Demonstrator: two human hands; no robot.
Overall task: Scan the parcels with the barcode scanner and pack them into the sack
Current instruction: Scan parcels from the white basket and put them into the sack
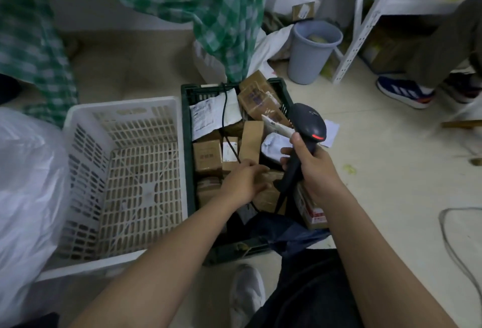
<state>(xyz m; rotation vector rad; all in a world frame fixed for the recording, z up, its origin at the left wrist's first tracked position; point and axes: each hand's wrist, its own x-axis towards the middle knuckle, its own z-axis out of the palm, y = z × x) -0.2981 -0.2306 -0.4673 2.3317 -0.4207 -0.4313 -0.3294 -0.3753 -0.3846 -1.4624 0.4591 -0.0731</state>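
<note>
A dark green crate [185, 119] on the floor holds several brown cardboard parcels [208, 156] and white mailers [208, 115]. My right hand [311, 168] grips the handle of a black barcode scanner [309, 124], whose red light glows; its black cable runs across the parcels. My left hand [246, 179] reaches into the crate with its fingers curled over a brown parcel [266, 194] near the front. A green checked sack [224, 14] hangs behind the crates. A translucent white plastic bag [28, 184] sits at the far left.
An empty white plastic crate [120, 108] stands left of the green one. A grey bin [311, 51] and white metal shelving [365, 14] stand at the back right. Another person's leg and blue shoe [405, 91] are at the right. A loose cable [453, 244] lies on the floor.
</note>
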